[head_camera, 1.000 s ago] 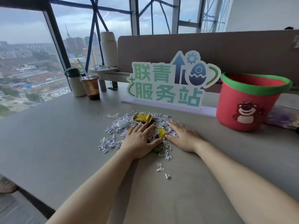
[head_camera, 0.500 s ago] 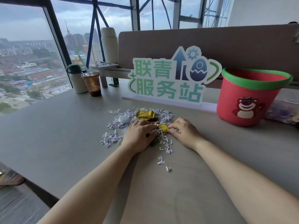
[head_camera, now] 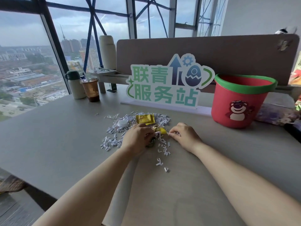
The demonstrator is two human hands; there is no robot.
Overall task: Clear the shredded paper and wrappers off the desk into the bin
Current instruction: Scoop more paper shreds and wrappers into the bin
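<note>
A pile of white shredded paper (head_camera: 114, 131) lies in the middle of the grey desk (head_camera: 48, 144), with a gold wrapper (head_camera: 145, 118), a small yellow wrapper (head_camera: 162, 130) and a white cap (head_camera: 122, 123) in it. My left hand (head_camera: 138, 138) is curled over the pile's near edge, fingers closed on shreds and a wrapper. My right hand (head_camera: 184, 135) is curled beside it, fingertips pinching shreds. The red bin (head_camera: 239, 103) with a green rim and a bear picture stands at the right, apart from both hands.
A standing sign (head_camera: 167, 84) with green characters is right behind the pile. A white flask (head_camera: 75, 85) and a brown plastic cup (head_camera: 91, 90) stand at the back left. Loose shreds (head_camera: 161, 162) lie nearer me. The desk's left edge drops to the floor.
Both hands went from lying flat on the pile to curling their fingers in, raking shreds and wrappers together between them. The camera tilted slightly.
</note>
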